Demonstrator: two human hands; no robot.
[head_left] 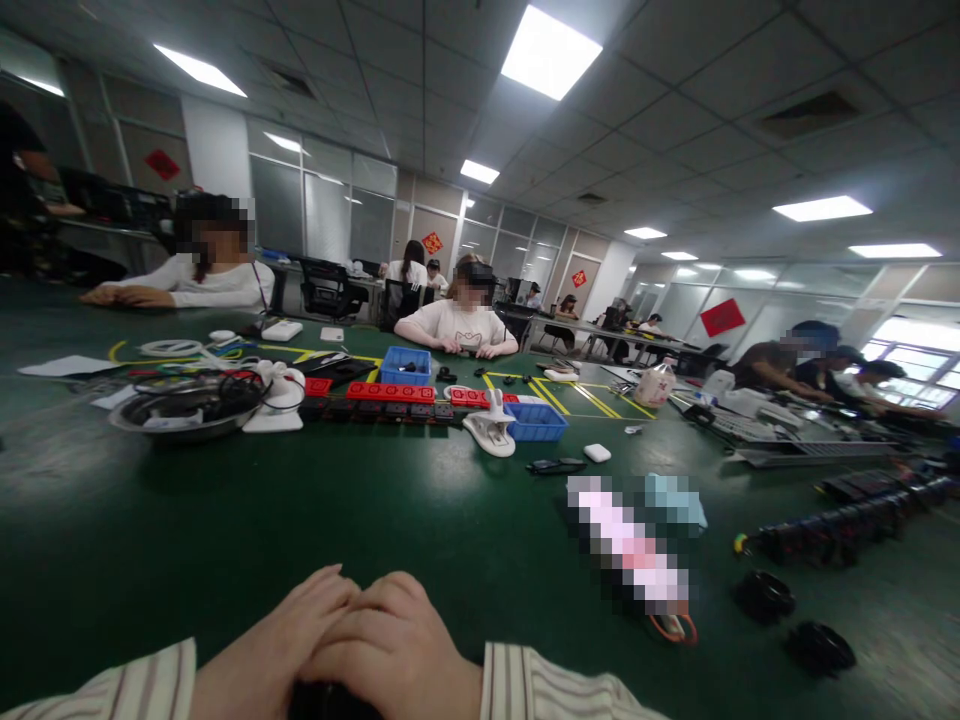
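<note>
My left hand [274, 635] and my right hand [409, 640] meet at the bottom of the view, near the edge of the green table. The curled fingers of my right hand lie across the fingers of my left, which are partly hidden. Under the palms a dark object [330, 700] shows only in part, and I cannot tell what it is. Both wrists are in striped cream sleeves.
A metal bowl [187, 412] of cables, red power strips [397, 393], blue bins [536, 422] and a white clip stand [491, 430] stand across the table. A blurred-out pink item [630, 550] and black rings [765, 597] lie to the right. A person [461, 320] sits opposite.
</note>
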